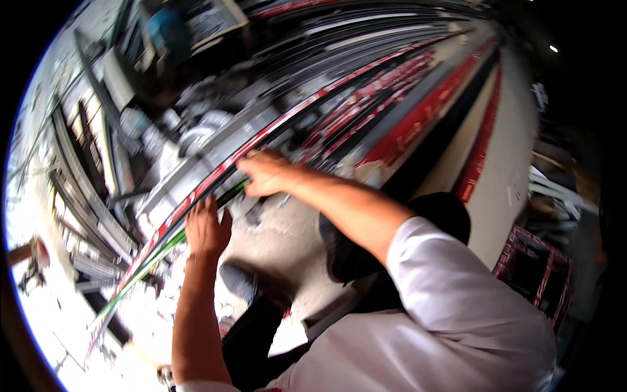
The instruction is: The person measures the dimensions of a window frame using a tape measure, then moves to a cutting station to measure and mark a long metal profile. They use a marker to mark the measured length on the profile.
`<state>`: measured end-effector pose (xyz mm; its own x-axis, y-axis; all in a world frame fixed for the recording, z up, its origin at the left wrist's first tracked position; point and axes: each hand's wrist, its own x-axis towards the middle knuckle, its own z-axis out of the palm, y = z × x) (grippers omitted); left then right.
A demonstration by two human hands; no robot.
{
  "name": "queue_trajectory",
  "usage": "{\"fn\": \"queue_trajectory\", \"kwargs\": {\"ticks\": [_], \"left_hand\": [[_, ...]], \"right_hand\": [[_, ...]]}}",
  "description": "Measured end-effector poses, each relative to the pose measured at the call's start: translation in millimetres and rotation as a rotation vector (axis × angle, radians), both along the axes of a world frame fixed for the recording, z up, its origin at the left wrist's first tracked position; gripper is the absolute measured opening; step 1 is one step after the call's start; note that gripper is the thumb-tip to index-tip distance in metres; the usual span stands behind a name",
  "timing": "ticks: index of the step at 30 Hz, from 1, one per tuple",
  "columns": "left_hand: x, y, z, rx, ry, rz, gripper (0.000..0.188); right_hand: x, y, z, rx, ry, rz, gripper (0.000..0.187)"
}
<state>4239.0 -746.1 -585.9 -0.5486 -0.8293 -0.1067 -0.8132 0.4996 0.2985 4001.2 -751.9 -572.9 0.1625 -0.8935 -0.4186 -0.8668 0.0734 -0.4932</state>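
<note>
A long, narrow bar with a red-and-white printed film strip [228, 159] along its top runs diagonally from the lower left to the far right. My left hand [208, 230] lies with its fingertips on the bar's near edge, its thumb standing apart. Farther along, my right hand [266, 172] has its fingers bent over the same bar. Their undersides are hidden, and motion blurs the picture. A green strip [171, 244] runs along the bar's near side, close to my left hand. Just beyond the bar lies a grey metal profile [196, 163].
More long bars, black and red-filmed [405, 134], lie to the far right. Grey profile pieces [85, 176] are piled at the left. Beyond my hands is a heap of scrap [202, 124]. A dark red-patterned crate-like frame [535, 271] stands at right. My shoe [240, 282] rests on the floor.
</note>
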Motion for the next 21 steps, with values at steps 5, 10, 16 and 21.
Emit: {"fn": "queue_trajectory", "kwargs": {"ticks": [5,10,16,21], "left_hand": [[49.9,-5.7,39.3,0.463,-0.174,-0.039,0.039],[113.5,6.2,40.3,0.57,-0.278,-0.059,0.038],[177.9,9.6,11.9,0.073,-0.216,0.106,0.054],[199.0,-14.9,-17.9,-0.011,-0.297,0.215,0.076]], "right_hand": [[3.4,49.2,-7.0,-0.002,0.002,0.013,0.042],[16.4,91.1,-29.7,0.195,0.016,0.065,0.052],[31.2,135.2,-64.7,0.319,0.056,0.107,0.051],[41.2,160.3,-102.8,0.304,0.101,0.107,0.055]]}}
